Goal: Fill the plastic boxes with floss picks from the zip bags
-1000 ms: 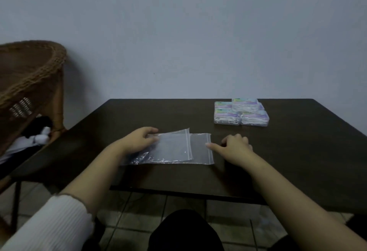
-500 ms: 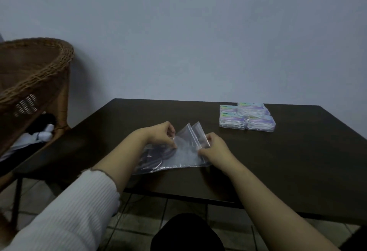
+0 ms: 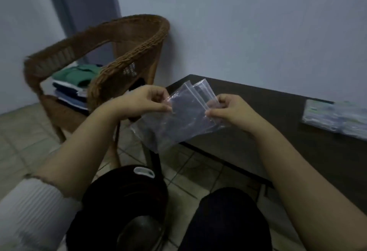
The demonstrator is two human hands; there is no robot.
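The zip bags (image 3: 184, 109) have been lifted off the table (image 3: 278, 111), where they lay flat a second ago, and are now held in the air past the table's near left corner, over the tiled floor (image 3: 25, 131). The view has also swung to the left, so that the wicker chair (image 3: 111, 52) with folded clothes (image 3: 77, 84) on its seat now fills the left side. The left edge of the bags is pinched between thumb and fingers of the left hand (image 3: 145, 102), and the right edge, near the zip strips, is pinched in the same way by the right hand (image 3: 232, 109); both hands are curled round the plastic. At least two clear bags can be made out, overlapped and tilted, with their sealed tops pointing up and away. Whether any floss picks are inside cannot be told, since the plastic is blurred and looks nearly empty. The plastic boxes (image 3: 335, 119) are seen at the far right on the table, well apart from the hands, stacked together and apparently already holding something pale. It is judged that the bags are being separated or taken away from the table, so the filling may be either barely begun or largely done; this cannot be settled from what is shown.
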